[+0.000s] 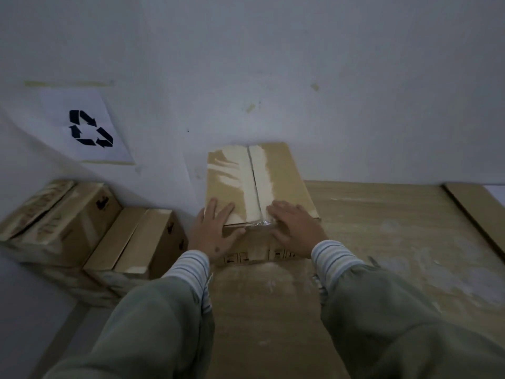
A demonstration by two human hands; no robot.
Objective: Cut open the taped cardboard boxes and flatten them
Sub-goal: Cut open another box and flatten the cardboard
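Observation:
A brown cardboard box (281, 176) stands on the wooden table against the wall. Its top seam runs away from me, slit down the middle with pale torn tape marks on both sides. A crumpled bit of clear tape (259, 224) clings to the near end of the seam. My left hand (214, 231) lies on the box's near left corner, fingers straight on the top flap and thumb along the front edge. My right hand (295, 228) presses flat on the near right part of the top, beside the seam. No cutter shows in either hand.
The wooden table (382, 242) stretches to the right, where a flat cardboard piece (475, 212) lies at the far edge. Left of the table, lower down, stand several more cardboard boxes (82, 228). A recycling sign (87, 127) hangs on the white wall.

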